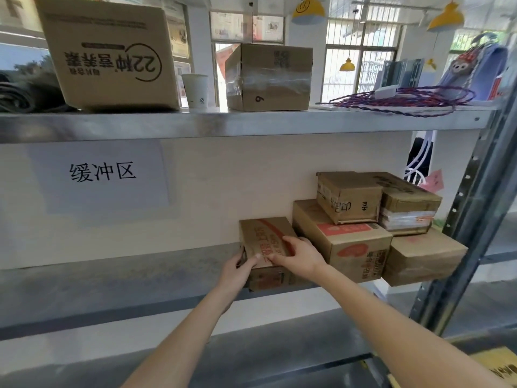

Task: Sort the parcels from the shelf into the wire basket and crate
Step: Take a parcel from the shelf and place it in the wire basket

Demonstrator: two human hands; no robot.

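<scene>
Both your forearms reach up and forward to the middle shelf [117, 278]. Your left hand [237, 271] curls round the left front corner of the small red-printed carton [265, 239], thumb on top. Your right hand [299, 254] lies over the carton's top at its right edge, fingers bent down on the lid, gripping it. The carton sits at the shelf's front edge, with the stacked parcels [363, 219] touching it at 3 o'clock. At 12 o'clock, a taped box [268, 77] stands on the top shelf.
</scene>
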